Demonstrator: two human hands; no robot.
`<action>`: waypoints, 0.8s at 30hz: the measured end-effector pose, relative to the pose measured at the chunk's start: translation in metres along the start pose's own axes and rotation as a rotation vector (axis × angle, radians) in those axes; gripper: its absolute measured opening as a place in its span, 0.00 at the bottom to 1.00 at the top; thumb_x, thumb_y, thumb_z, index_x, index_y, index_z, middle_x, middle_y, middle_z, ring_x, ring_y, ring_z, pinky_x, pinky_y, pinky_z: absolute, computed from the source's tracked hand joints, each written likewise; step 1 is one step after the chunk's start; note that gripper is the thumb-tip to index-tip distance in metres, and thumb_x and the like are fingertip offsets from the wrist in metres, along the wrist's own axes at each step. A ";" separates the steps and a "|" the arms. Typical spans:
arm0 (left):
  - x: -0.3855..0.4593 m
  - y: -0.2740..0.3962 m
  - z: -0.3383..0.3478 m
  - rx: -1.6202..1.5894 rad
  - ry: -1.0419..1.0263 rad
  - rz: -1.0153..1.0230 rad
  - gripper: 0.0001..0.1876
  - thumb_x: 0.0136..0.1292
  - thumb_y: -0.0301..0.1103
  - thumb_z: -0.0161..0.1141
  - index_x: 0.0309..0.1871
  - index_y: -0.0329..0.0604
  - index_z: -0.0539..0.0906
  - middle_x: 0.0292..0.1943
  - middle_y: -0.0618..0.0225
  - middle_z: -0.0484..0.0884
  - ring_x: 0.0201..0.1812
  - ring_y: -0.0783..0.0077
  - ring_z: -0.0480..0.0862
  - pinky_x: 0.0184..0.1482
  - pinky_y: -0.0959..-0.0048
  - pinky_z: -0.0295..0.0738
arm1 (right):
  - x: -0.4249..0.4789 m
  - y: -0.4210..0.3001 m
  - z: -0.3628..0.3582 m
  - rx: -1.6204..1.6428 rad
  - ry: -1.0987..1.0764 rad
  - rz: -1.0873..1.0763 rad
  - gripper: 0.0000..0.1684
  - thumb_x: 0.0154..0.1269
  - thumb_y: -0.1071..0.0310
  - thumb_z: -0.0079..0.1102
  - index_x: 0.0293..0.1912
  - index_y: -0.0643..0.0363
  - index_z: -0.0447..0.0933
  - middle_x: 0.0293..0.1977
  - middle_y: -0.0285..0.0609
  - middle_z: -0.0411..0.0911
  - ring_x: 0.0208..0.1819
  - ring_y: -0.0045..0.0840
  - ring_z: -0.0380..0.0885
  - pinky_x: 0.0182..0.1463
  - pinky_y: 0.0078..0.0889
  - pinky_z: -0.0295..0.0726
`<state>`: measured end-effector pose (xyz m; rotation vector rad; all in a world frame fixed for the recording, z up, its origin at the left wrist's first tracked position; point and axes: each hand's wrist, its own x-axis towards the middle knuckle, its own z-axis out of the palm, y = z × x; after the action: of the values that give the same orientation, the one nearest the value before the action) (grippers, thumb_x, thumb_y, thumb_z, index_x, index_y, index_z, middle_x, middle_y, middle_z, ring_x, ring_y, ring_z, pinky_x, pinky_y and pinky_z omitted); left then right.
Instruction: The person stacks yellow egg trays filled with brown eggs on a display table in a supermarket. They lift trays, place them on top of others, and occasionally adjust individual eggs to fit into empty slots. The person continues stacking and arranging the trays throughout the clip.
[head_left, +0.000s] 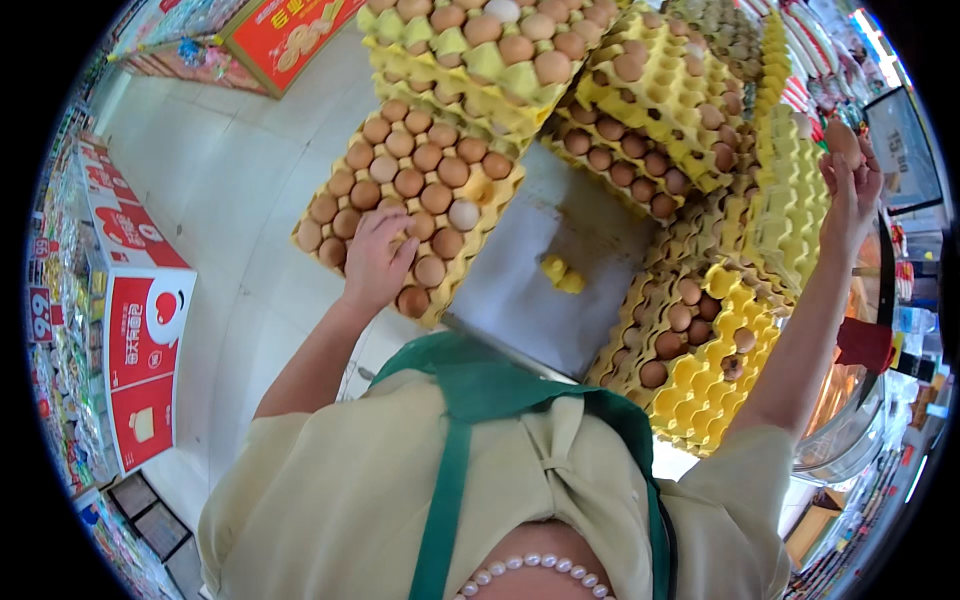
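My left hand rests with spread fingers over the eggs of a nearly full egg tray at the left of a metal table; whether it grips an egg is hidden. My right hand is raised at the far right, its fingers around a brown egg, beside a tilted stack of yellow egg trays. Nearer to me on the right, a yellow pulp tray holds several brown eggs in part of its cups. One cup of the left tray, near its far right corner, has no egg.
Stacked trays of eggs stand at the far side, with more tilted trays to their right. Small yellow pieces lie on the metal tabletop. A red and white display box stands left, a curved glass case right.
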<state>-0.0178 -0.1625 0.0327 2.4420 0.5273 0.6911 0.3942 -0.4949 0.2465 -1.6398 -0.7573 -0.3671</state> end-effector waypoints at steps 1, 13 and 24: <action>0.000 -0.007 0.000 0.015 -0.015 -0.022 0.15 0.55 0.29 0.64 0.47 0.38 0.80 0.50 0.57 0.79 0.53 0.53 0.77 0.56 0.61 0.72 | -0.024 -0.020 0.027 0.018 -0.046 -0.018 0.27 0.62 0.72 0.63 0.59 0.65 0.67 0.48 0.43 0.76 0.47 0.20 0.77 0.50 0.22 0.79; -0.007 -0.032 -0.010 0.036 -0.162 0.050 0.20 0.53 0.33 0.65 0.51 0.39 0.81 0.60 0.60 0.74 0.64 0.50 0.69 0.67 0.58 0.61 | -0.228 0.000 0.290 -0.309 -0.727 0.329 0.25 0.52 0.65 0.67 0.51 0.52 0.72 0.39 0.45 0.78 0.40 0.36 0.80 0.45 0.38 0.80; 0.003 -0.074 -0.047 -0.175 0.118 -0.070 0.18 0.59 0.28 0.62 0.54 0.38 0.80 0.57 0.54 0.77 0.59 0.54 0.75 0.63 0.63 0.69 | -0.262 0.034 0.300 -0.491 -0.722 0.136 0.20 0.60 0.65 0.60 0.53 0.51 0.75 0.51 0.48 0.77 0.49 0.43 0.78 0.50 0.43 0.79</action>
<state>-0.0588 -0.0855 0.0242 2.2203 0.5705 0.8204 0.1722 -0.2795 -0.0072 -2.3156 -1.1368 0.1777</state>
